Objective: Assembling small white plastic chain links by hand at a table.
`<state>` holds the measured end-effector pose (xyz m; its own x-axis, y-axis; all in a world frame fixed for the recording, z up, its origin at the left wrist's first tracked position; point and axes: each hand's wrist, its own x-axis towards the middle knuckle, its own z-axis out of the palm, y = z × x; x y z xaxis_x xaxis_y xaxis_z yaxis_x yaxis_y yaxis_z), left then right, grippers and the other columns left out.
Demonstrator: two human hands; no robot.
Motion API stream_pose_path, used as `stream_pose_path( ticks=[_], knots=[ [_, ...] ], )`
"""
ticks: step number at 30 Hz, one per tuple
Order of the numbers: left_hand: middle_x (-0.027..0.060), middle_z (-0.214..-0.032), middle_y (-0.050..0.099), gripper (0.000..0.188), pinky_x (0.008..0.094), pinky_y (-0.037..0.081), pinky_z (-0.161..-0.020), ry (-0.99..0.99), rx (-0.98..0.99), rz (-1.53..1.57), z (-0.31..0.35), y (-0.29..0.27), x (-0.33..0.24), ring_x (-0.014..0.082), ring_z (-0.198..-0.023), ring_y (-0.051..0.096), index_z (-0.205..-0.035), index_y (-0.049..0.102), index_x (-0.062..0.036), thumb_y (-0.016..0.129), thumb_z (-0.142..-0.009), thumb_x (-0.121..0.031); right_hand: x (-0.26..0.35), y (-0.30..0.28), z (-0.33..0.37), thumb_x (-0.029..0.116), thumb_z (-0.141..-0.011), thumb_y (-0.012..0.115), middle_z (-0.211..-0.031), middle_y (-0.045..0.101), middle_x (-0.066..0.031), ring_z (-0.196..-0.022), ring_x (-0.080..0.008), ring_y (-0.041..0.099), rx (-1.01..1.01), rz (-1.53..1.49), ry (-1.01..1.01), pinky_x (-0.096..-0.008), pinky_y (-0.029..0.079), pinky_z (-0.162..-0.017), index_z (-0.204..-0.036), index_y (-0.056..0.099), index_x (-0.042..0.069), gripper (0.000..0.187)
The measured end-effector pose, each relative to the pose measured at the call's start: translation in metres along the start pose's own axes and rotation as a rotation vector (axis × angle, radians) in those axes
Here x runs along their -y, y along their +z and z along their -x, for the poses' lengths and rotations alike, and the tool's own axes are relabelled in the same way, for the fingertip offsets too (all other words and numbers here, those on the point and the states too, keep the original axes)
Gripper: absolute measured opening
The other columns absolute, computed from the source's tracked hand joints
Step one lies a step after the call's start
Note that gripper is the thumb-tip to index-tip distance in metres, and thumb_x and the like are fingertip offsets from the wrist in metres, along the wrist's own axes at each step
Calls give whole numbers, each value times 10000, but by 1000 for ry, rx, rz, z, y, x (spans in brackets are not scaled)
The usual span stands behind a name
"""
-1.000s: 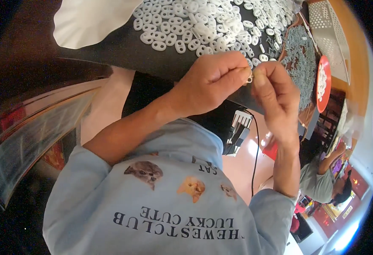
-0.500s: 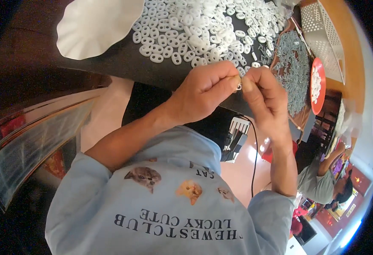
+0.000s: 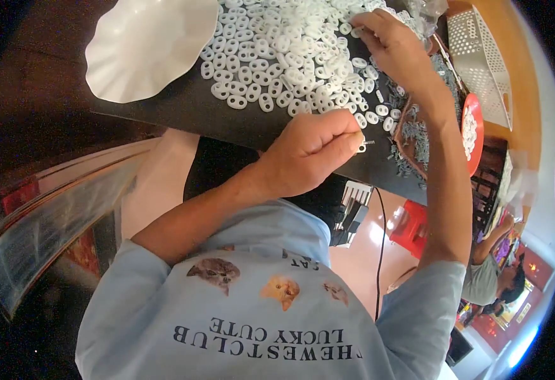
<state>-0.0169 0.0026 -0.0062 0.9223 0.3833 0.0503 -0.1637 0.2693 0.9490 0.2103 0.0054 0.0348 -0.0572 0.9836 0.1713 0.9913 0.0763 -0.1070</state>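
At table edge, left hand [image 3: 309, 155] pinches a white oval link [image 3: 360, 147] with small screw [image 3: 370, 143] pointing right. Right hand [image 3: 394, 47] is farther up, fingers closing on the white link pile [image 3: 277, 57].

Left hand [image 3: 309, 152] is closed, pinching a small white ring with a metal screw [image 3: 364, 144] at its fingertips, above the near edge of the dark table [image 3: 182, 107]. Right hand [image 3: 394, 44] rests on the pile of white rings [image 3: 277, 50], fingers bent into it. A white scalloped plate [image 3: 147, 44] lies left of the pile. Grey screws [image 3: 416, 133] lie right of it, beside a red dish [image 3: 470, 133].
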Motion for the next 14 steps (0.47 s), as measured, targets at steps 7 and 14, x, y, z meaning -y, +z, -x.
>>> stream_pose_path(
  ticks=[7,14],
  knots=[
    [-44,-621,417,139,227,311,-495,14,23,-74,-1,-4,-1,35,-566,371,-799,517,-33,499,-908,-119,-4,-10,9,24,-832,558,-897,602,-104,-850,-227,602,67,-190,159,-291,454,-759,-1011,597,20,183],
    [-24,-613,418,135,229,329,-507,77,17,-91,0,-6,3,53,-564,387,-817,528,-36,506,-908,-134,1,-21,3,75,-767,606,-870,576,-169,-777,-293,592,104,-24,-24,-380,469,-654,-975,567,46,213]
  ],
)
